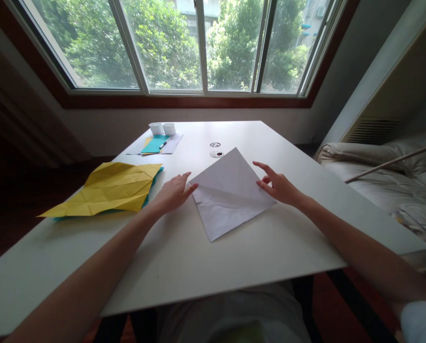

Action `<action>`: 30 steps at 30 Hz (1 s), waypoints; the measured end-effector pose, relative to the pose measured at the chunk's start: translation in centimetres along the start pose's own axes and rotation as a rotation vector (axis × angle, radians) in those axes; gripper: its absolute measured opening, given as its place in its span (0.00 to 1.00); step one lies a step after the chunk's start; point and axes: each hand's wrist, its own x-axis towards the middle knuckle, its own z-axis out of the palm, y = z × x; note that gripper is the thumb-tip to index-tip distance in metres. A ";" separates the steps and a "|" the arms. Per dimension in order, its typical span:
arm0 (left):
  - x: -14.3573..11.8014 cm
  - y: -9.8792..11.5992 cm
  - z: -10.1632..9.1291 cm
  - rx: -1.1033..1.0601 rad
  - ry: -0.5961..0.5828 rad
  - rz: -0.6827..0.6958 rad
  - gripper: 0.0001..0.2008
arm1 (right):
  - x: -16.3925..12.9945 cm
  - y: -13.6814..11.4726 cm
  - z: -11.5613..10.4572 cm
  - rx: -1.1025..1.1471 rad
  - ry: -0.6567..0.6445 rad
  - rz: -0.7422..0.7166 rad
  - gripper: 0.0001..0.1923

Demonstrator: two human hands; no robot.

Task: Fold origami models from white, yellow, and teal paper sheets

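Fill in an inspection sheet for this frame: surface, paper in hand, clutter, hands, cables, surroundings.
Surface: white rectangular table, matte.
Job's things: white square paper sheet, lying flat and turned corner-on, a diagonal crease across it.
Clutter: creased yellow paper sheet on a teal sheet at left; two small white cups, a teal card and a pen at the far edge; two small round discs.
Grips: left hand open, fingertips at the sheet's left corner; right hand open, fingers spread at its right edge.
Cables: nothing seen.
Surroundings: wide window with trees beyond; pale bedding at right.
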 end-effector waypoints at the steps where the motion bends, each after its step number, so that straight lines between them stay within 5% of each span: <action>1: -0.1 0.1 0.1 0.036 0.030 0.013 0.32 | 0.0 0.2 0.1 -0.042 -0.013 0.006 0.30; 6: -0.5 0.8 0.2 0.076 0.044 0.196 0.23 | 0.0 1.5 1.1 -0.256 -0.126 -0.103 0.28; 12: -0.9 1.5 0.3 0.007 -0.180 0.319 0.28 | -0.2 2.4 1.9 -0.217 -0.299 -0.120 0.26; 15: -1.0 1.6 0.1 0.021 -0.250 0.263 0.29 | -0.2 2.0 1.6 -0.166 -0.321 -0.129 0.28; 22: -0.5 1.8 -0.1 0.081 -0.158 -0.129 0.29 | -0.2 1.3 1.0 -0.138 -0.343 -0.111 0.35; 30: 0.2 1.9 0.1 -0.454 -0.125 -0.165 0.29 | -0.2 1.2 1.0 -0.114 -0.355 -0.104 0.38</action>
